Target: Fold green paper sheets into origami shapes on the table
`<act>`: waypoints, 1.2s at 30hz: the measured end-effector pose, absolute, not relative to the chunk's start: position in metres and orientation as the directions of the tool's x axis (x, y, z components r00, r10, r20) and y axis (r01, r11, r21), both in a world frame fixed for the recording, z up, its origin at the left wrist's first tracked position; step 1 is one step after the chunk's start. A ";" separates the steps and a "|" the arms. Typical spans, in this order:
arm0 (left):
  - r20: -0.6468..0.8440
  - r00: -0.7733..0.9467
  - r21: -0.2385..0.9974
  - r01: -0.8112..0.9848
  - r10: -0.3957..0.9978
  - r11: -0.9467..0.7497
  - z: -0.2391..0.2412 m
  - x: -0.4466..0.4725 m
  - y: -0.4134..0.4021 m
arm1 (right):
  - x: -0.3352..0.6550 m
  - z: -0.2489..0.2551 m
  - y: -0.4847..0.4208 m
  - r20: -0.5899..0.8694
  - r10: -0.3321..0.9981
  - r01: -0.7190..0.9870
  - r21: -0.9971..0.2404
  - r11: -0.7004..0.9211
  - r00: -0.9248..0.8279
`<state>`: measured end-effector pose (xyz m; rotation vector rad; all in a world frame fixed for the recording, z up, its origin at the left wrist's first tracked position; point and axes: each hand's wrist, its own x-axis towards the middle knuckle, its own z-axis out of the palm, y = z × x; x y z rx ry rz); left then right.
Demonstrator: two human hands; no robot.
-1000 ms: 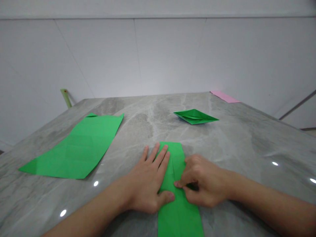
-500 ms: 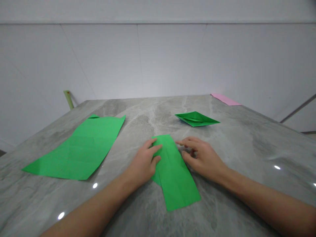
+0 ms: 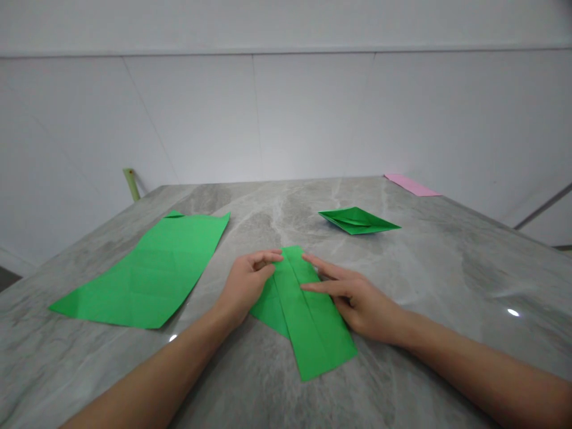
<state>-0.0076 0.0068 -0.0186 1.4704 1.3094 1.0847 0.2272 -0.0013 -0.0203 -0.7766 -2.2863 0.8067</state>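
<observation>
A folded strip of green paper lies lengthwise in front of me, with a crease running down it. A lower flap of the same green sticks out on its left side. At the upper left edge, my left hand has its thumb and fingers closed together on the paper. My right hand lies along the right side, its index and middle fingers stretched out and touching the strip. Its thumb is partly hidden.
To the left lies a larger green sheet with curled corners. A folded green paper boat rests further back on the right. A pink paper is at the table's far right corner. The grey marble table meets a white wall.
My left hand has shifted left to the strip's edge, and more of the lower flap shows. My right fingers have moved onto the paper. The camera view has tilted slightly.
</observation>
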 end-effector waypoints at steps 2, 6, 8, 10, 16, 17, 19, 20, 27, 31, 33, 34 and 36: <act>0.047 0.070 0.968 0.244 0.996 -0.063 -0.015 -0.007 0.007 | 0.227 -0.018 -0.002 0.298 0.619 0.379 -0.579 0.722 -0.726; 0.072 0.134 0.951 0.289 0.988 -0.108 -0.009 -0.008 0.006 | 0.228 -0.017 -0.001 0.265 0.616 0.447 -0.489 0.749 -0.742; 0.081 0.185 0.964 0.235 0.979 -0.124 -0.007 -0.010 0.005 | 0.229 -0.018 -0.001 0.339 0.638 0.437 -0.506 0.743 -0.692; 0.090 0.287 0.988 0.098 0.954 -0.123 -0.005 -0.012 0.002 | 0.229 -0.017 -0.002 0.473 0.669 0.396 -0.555 0.731 -0.573; 0.287 0.540 0.896 -0.444 0.791 -0.022 -0.003 -0.011 -0.010 | 0.228 -0.009 -0.011 0.627 0.776 0.356 -0.744 0.566 0.075; 0.295 0.526 0.887 -0.461 0.798 -0.025 -0.004 -0.009 -0.011 | 0.227 -0.008 -0.013 0.594 0.795 0.324 -0.780 0.534 0.119; 0.232 0.471 0.905 -0.425 0.851 -0.012 -0.007 -0.003 -0.012 | 0.225 -0.006 -0.015 0.512 0.849 0.260 -0.844 0.469 0.129; 0.174 0.427 0.918 -0.397 0.887 0.011 -0.009 0.000 -0.011 | 0.223 -0.006 -0.015 0.467 0.877 0.233 -0.870 0.434 0.111; -0.126 0.144 0.945 -0.285 0.981 0.163 -0.022 0.000 0.004 | 0.223 -0.017 -0.009 0.400 0.900 0.361 -0.825 0.435 -0.172; -0.114 0.062 0.993 -0.024 0.992 0.115 -0.027 -0.007 0.008 | 0.229 -0.025 -0.004 0.493 0.767 0.632 -0.452 0.630 -0.411; 0.014 0.094 0.988 0.154 0.995 -0.029 -0.029 -0.009 0.007 | 0.230 -0.025 -0.005 0.465 0.752 0.706 -0.316 0.634 -0.468; 0.095 0.133 0.961 0.248 0.987 -0.126 -0.030 -0.010 0.007 | 0.230 -0.024 -0.006 0.446 0.748 0.720 -0.275 0.638 -0.492; 0.232 0.248 0.850 0.419 0.941 -0.320 -0.031 -0.011 0.004 | 0.229 -0.020 -0.009 0.398 0.726 0.710 -0.220 0.669 -0.560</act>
